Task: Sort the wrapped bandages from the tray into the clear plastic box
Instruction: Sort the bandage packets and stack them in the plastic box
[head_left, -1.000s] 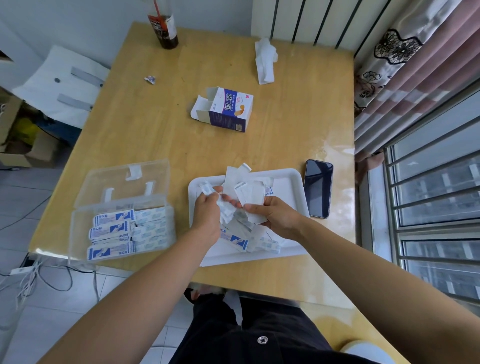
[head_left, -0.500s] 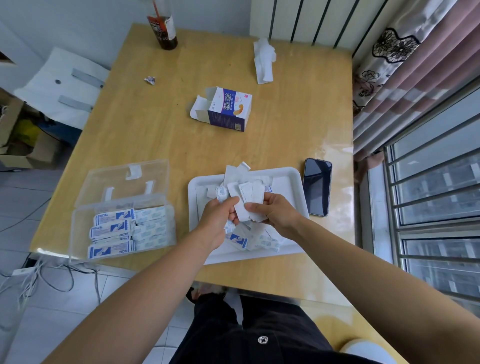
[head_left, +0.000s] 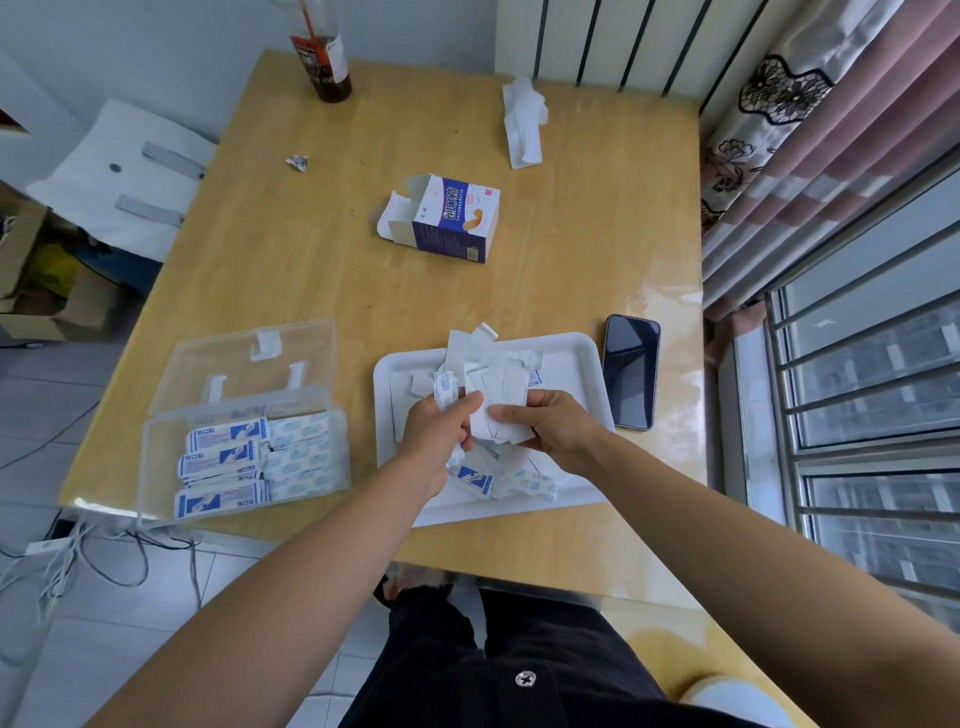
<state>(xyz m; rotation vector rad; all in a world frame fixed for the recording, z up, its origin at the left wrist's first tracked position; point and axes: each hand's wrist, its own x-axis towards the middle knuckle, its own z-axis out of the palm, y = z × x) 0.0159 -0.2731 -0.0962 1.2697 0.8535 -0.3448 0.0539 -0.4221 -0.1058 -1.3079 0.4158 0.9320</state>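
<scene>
**Both Hands Working a Bundle of Bandages Above the Tray**

A person seated at a wooden table (head_left: 311, 270) is holding a bundle of wrapped bandages (head_left: 496, 387) just above a white tray (head_left: 574, 349), seen from the head camera. The left hand (head_left: 439, 427) is gripping the bundle's left side, its fingers curled and its thumb pressing a blue-printed wrapper against the rest. The right hand (head_left: 560, 432) is pinching the white wrappers from the right, thumb lying on top and the other fingers tucked underneath. The two hands are nearly touching.

Loose bandages (head_left: 480, 480) are lying in the tray's near half, below the hands. To the left of the tray, the clear plastic box (head_left: 156, 470) is sitting near the table's front edge with its lid (head_left: 260, 358) flipped back, and stacked bandages (head_left: 228, 457) are filling it in two columns.

A dark phone (head_left: 630, 371) is lying just beside the tray's right rim. Farther back, an opened bandage carton (head_left: 453, 219) is resting on its side mid-table, with a crumpled tissue (head_left: 524, 123) and a dark bottle (head_left: 324, 70) near the far edge.
</scene>
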